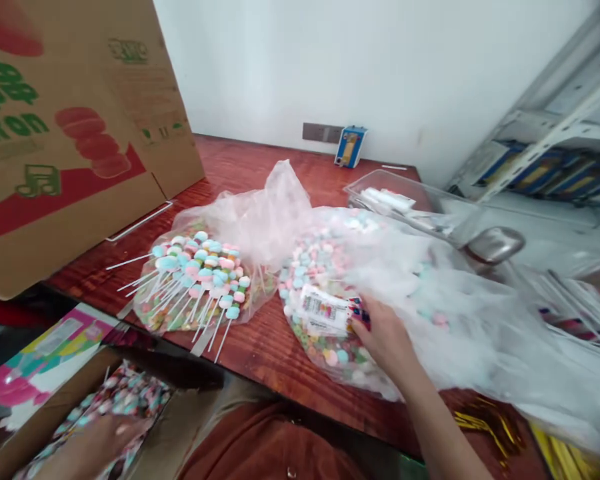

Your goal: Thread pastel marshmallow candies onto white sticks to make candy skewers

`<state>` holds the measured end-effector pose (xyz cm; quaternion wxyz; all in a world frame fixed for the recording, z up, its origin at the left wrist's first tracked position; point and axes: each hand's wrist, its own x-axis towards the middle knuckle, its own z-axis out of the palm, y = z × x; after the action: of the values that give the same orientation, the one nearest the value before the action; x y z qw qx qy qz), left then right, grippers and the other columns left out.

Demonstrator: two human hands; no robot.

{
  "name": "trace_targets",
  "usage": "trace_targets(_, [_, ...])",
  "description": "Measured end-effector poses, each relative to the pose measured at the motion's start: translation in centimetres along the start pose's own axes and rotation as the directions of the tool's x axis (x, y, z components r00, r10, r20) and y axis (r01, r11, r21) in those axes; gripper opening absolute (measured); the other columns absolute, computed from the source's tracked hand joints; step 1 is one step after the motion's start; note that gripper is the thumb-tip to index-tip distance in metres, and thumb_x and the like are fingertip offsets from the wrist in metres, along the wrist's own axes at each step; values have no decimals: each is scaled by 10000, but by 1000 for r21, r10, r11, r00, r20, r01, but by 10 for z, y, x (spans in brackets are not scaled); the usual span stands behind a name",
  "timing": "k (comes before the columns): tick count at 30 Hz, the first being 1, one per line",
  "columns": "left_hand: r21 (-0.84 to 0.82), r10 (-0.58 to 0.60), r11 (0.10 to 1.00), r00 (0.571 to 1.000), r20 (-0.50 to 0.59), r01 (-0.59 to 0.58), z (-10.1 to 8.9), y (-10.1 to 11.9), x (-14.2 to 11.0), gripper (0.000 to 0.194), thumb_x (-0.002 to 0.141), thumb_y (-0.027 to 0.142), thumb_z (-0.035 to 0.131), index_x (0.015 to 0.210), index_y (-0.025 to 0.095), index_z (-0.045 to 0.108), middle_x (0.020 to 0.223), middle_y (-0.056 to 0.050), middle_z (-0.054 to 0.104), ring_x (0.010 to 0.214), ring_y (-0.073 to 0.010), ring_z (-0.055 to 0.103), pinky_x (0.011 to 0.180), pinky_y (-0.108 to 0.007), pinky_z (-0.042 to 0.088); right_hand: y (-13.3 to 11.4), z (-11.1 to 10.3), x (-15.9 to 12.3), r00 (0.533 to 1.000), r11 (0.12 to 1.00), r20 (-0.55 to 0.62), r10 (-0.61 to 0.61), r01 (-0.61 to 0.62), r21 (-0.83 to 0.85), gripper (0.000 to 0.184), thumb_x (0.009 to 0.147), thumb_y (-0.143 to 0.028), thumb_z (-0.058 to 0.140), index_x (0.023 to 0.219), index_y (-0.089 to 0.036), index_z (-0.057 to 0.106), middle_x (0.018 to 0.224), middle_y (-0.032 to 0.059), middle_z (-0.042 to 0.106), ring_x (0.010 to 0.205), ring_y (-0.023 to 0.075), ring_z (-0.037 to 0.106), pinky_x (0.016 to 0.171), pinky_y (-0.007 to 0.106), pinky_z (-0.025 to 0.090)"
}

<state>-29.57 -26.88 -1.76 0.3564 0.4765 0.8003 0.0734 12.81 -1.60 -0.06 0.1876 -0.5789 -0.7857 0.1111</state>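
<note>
White packet stack [325,312]: one, right hand [380,325]; left hand [100,440] over one carton [181,415].

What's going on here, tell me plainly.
The right hand holds printed wrappers over a plastic bag of pastel candies on the table. The left hand, blurred, is at an open carton of sweets lower down; whether it grips any is unclear. Leftward on the table, stick candies lie on another bag.

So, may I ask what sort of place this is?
Probably a small candy workroom: candies on sticks lie on the table, loose candies sit beside them in clear plastic, and an open box below holds many colourful pieces.
</note>
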Motion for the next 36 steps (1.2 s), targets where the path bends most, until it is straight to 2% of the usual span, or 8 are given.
trace_targets(3, [-51, 185, 983, 954, 237, -178, 8, 79, 16, 510, 869, 586, 451, 638, 182, 661, 627, -31, 655, 613, -185, 600, 583, -250, 433, 0, 11, 5, 998, 999, -38, 45, -45, -8, 373, 829, -228, 572, 1183, -117, 606, 1065, 149, 693, 972, 303, 626, 839, 405, 479])
trace_targets(8, [-519, 579, 777, 729, 366, -356, 28, 213, 27, 258, 838, 370, 620, 991, 197, 738, 833, -31, 722, 741, -161, 634, 701, -242, 469, -4, 15, 3, 993, 998, -99, 61, -60, 12, 249, 921, -232, 451, 935, -170, 692, 870, 97, 721, 811, 251, 658, 772, 377, 491])
trace_targets(11, [-745, 640, 654, 622, 450, -134, 65, 262, 38, 305, 840, 390, 642, 1026, 168, 738, 916, -82, 730, 748, -167, 653, 729, -282, 496, -6, 9, 4, 989, 999, -140, 35, -30, 32, 325, 957, -247, 414, 1069, -182, 712, 1141, 129, 712, 999, 255, 661, 886, 402, 489])
trace_targets(15, [-901, 681, 296, 592, 431, 316, 116, 303, 58, 391, 783, 390, 746, 1114, 186, 704, 1063, -108, 694, 859, -171, 670, 805, -300, 501, -18, -12, 2, 973, 974, -231, 31, 23, 224, 365, 957, -275, 423, 1199, -186, 682, 1334, 129, 627, 1183, 262, 594, 999, 433, 456])
trace_targets(18, [-884, 735, -97, 632, 246, 458, 132, 323, 71, 437, 736, 358, 806, 1139, 250, 676, 1080, -62, 679, 953, -166, 643, 861, -300, 491, -27, -30, -7, 976, 812, -149, 157, -42, 582, 298, 942, -346, 503, 1072, -192, 723, 1012, 72, 748, 938, 231, 683, 840, 352, 531])
trace_targets(21, [-876, 679, -266, 723, 127, 403, 126, 335, 75, 378, 737, 328, 809, 1085, 235, 696, 1016, -43, 687, 874, -150, 632, 853, -310, 500, -30, -40, -17, 975, 590, 13, 223, -146, 794, 247, 880, -408, 623, 914, -182, 715, 747, 19, 711, 684, 183, 650, 624, 278, 518])
trace_targets(26, [-982, 453, -143, 890, 48, 126, 106, 334, 68, 210, 727, 306, 810, 836, 143, 734, 871, -60, 703, 753, -150, 634, 697, -267, 517, -31, -41, -28, 952, 384, 167, 255, -258, 886, 284, 785, -450, 728, 789, -185, 627, 613, -20, 632, 502, 123, 547, 476, 229, 435])
trace_targets(36, [-996, 174, -56, 982, -78, -69, 105, 324, 76, 402, 568, 437, 881, 608, 144, 609, 514, 34, 563, 486, -81, 499, 495, -197, 413, -50, -28, -44, 955, 597, 123, 270, -267, 756, 478, 926, -570, 505, 626, -201, 555, 510, -18, 562, 468, 122, 488, 496, 240, 391])
